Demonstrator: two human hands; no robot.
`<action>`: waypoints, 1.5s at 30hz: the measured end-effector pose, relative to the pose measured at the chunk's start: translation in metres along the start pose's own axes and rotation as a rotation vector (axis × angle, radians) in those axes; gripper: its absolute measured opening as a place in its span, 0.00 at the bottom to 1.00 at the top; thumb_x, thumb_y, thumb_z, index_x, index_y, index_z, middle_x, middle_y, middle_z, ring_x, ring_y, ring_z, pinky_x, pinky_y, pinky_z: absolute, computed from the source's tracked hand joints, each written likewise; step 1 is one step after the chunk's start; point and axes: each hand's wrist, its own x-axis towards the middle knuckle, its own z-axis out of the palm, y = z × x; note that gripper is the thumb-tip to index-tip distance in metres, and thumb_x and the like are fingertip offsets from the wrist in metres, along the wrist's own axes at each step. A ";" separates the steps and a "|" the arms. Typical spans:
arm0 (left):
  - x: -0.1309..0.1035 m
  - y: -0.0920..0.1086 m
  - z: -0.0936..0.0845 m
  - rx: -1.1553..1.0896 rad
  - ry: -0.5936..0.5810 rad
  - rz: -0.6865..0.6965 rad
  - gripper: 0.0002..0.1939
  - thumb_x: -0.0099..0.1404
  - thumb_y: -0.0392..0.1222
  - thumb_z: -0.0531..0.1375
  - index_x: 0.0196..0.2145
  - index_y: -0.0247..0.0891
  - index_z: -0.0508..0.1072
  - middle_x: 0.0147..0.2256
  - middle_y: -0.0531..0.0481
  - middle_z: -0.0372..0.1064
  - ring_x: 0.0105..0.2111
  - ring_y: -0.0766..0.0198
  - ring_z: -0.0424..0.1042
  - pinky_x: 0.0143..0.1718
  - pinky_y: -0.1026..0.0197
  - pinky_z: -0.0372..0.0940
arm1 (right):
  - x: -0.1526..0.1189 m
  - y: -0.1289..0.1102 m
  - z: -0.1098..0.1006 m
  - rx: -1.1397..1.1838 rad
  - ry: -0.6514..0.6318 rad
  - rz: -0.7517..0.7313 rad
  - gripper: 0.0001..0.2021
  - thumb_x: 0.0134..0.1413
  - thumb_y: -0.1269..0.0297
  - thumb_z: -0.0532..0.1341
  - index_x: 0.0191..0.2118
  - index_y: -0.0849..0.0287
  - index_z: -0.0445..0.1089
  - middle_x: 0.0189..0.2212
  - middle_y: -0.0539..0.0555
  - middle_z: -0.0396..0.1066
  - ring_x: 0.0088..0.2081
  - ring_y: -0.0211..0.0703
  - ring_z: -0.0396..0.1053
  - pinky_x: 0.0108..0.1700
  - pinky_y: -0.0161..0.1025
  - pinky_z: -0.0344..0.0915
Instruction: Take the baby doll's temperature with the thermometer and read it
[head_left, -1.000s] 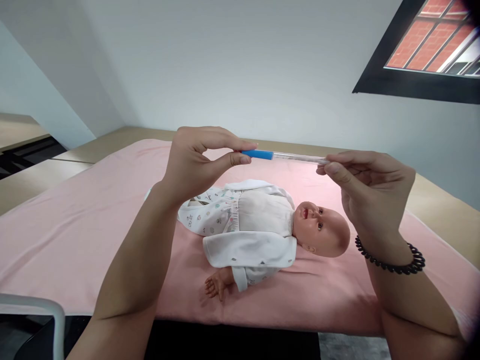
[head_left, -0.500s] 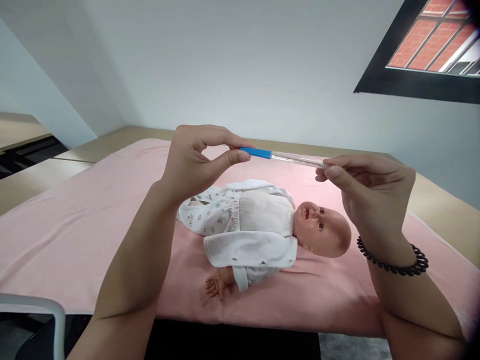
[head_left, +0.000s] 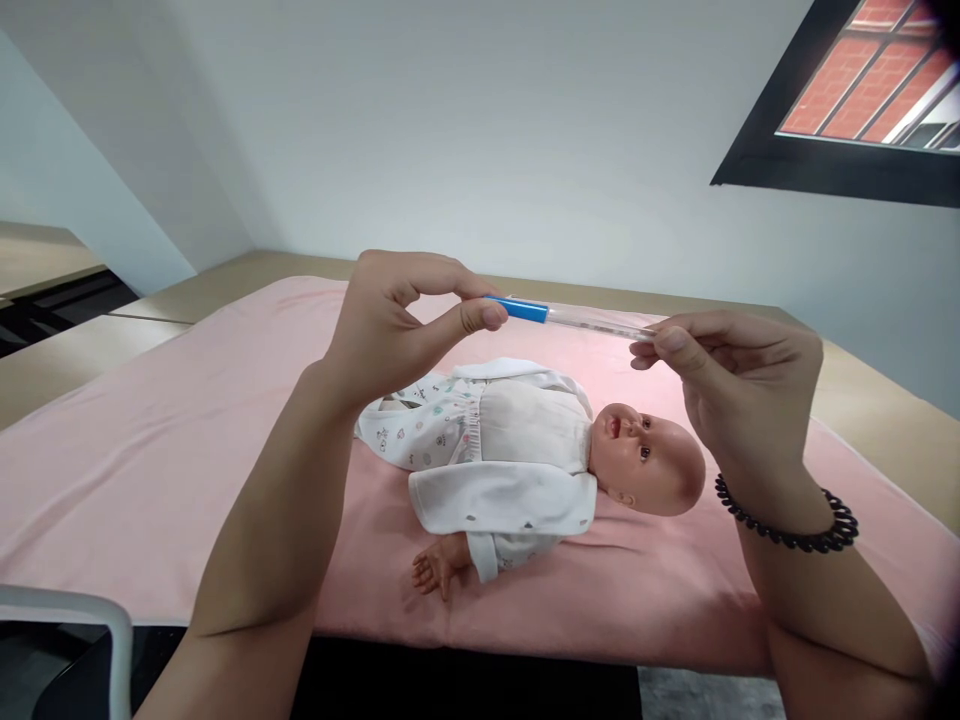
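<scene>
I have a thin glass thermometer [head_left: 581, 317] held level in the air between both hands, above the baby doll [head_left: 525, 450]. My left hand [head_left: 390, 320] pinches the blue end between thumb and forefinger, a narrow grip closed on the cap. My right hand [head_left: 739, 385] pinches the clear end the same way, fingertips tight on the glass. A black bead bracelet [head_left: 787, 520] sits on that wrist.

The doll lies on its back on a pink blanket [head_left: 150, 450], head toward my right, dressed in a white printed outfit, one bare hand showing near the blanket's front edge. The blanket covers a pale wooden worktop [head_left: 877, 420]. A window [head_left: 862, 90] with brick behind it sits in the upper right.

I judge the step in hand to be holding the thermometer up at eye level, as if to look along it. Any further handling calls for steady, light pressure, since thin glass gripped only at its ends could slip or snap.
</scene>
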 end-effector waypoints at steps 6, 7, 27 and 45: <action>0.000 0.001 0.000 -0.014 -0.010 0.003 0.10 0.69 0.54 0.64 0.32 0.50 0.80 0.28 0.52 0.79 0.31 0.61 0.77 0.33 0.52 0.73 | -0.003 -0.001 0.001 0.002 -0.002 0.034 0.02 0.58 0.64 0.71 0.34 0.54 0.81 0.28 0.50 0.78 0.29 0.41 0.76 0.34 0.41 0.77; 0.000 0.001 0.000 -0.018 -0.009 0.003 0.10 0.69 0.53 0.65 0.32 0.50 0.80 0.28 0.52 0.78 0.31 0.61 0.77 0.32 0.53 0.73 | -0.003 -0.001 0.001 0.002 -0.001 0.042 0.02 0.59 0.64 0.71 0.34 0.54 0.81 0.28 0.50 0.78 0.29 0.40 0.76 0.34 0.41 0.76; 0.003 0.010 0.003 0.006 -0.039 -0.029 0.21 0.71 0.55 0.61 0.23 0.44 0.74 0.21 0.54 0.71 0.24 0.66 0.74 0.27 0.60 0.68 | -0.005 -0.001 0.002 0.015 -0.022 0.143 0.03 0.61 0.60 0.70 0.36 0.50 0.82 0.29 0.49 0.78 0.29 0.39 0.74 0.35 0.42 0.76; 0.005 0.007 0.001 0.015 -0.039 -0.017 0.16 0.69 0.51 0.64 0.25 0.43 0.74 0.22 0.54 0.72 0.24 0.65 0.72 0.26 0.59 0.65 | -0.005 -0.004 0.003 -0.040 -0.046 0.172 0.04 0.60 0.61 0.71 0.35 0.53 0.81 0.30 0.50 0.78 0.30 0.38 0.75 0.36 0.38 0.76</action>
